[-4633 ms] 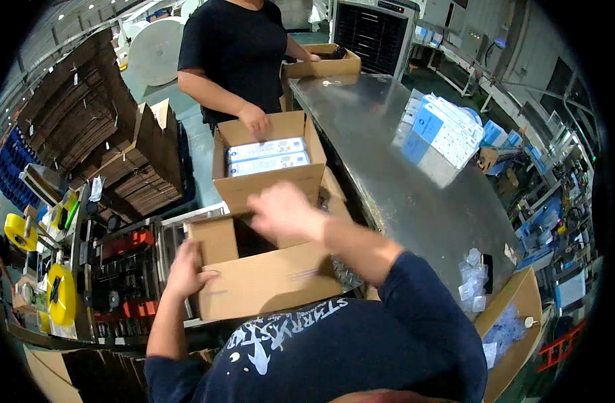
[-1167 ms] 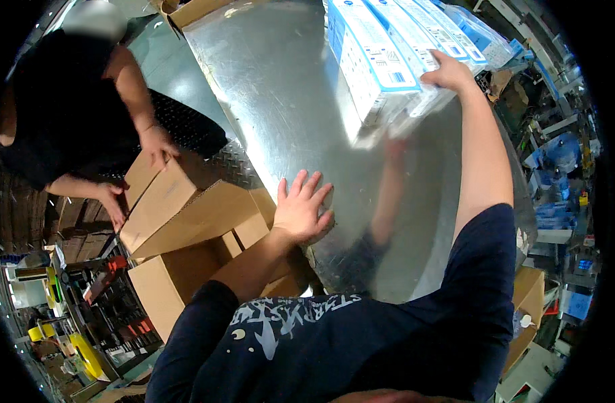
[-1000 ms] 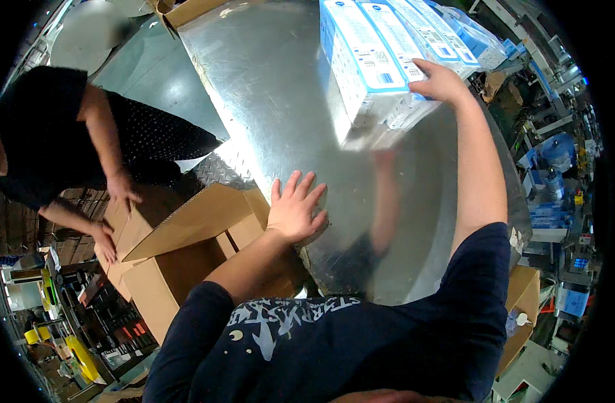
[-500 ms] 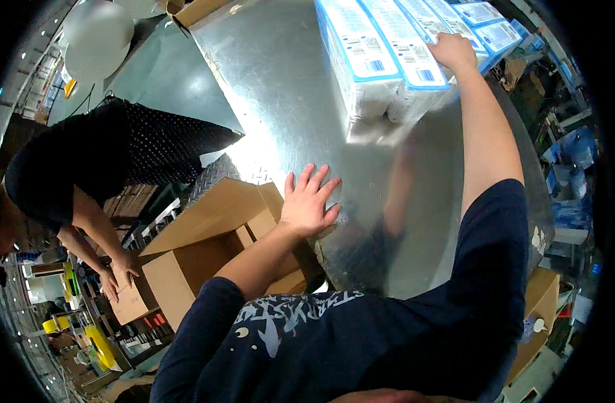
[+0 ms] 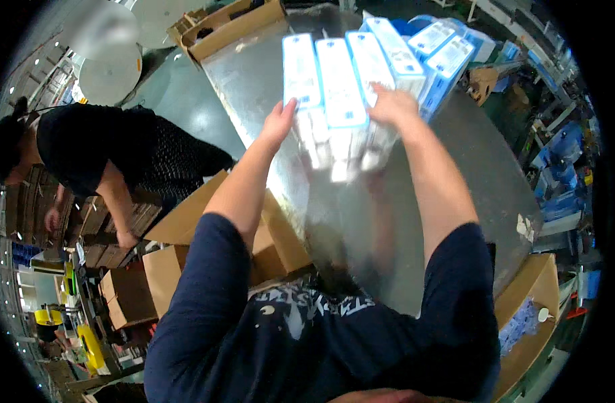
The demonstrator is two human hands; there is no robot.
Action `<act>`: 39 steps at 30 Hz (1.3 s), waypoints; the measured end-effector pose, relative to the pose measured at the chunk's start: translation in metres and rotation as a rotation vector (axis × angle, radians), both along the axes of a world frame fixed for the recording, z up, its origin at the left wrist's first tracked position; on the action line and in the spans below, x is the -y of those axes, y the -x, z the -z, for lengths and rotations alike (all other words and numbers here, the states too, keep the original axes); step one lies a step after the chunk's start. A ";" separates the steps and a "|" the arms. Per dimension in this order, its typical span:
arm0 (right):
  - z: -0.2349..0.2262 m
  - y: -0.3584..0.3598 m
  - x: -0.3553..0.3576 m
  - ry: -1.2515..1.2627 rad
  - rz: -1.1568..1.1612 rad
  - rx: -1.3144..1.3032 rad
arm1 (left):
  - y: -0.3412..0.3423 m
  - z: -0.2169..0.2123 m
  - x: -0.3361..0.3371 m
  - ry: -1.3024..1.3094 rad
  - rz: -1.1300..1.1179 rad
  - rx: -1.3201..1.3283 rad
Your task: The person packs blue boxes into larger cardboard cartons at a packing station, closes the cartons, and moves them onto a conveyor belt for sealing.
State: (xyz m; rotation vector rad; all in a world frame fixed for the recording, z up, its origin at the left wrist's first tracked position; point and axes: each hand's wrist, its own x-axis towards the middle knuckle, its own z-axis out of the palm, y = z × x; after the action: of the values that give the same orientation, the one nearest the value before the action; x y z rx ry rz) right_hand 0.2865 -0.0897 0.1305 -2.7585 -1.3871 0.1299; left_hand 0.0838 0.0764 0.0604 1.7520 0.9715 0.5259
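Blue-and-white cartons stand on the desk, several clamped between the left hand and the right hand; left of the desk gapes an open box, its inside mostly hidden; at the desk's near right, a second box holds clear plastic

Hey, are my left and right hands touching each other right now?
Apart. The head view shows a plain gap between the left hand and the right hand, with blue-and-white boxes between them.
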 end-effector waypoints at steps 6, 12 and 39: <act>-0.012 0.060 0.102 0.034 -0.288 -0.067 | 0.079 -0.008 0.039 0.178 0.203 -0.245; 0.067 0.008 0.112 -0.359 0.141 -1.526 | 0.073 -0.008 0.037 0.717 0.323 0.093; 0.000 0.207 0.237 -0.626 0.015 -1.027 | 0.239 -0.035 0.147 0.136 0.725 0.362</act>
State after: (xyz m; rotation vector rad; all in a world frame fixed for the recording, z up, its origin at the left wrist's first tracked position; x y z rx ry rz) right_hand 0.0795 -0.3268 0.1305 -1.7189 -0.8795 0.8063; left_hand -0.1555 -0.0701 0.0959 1.6655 0.0868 0.2756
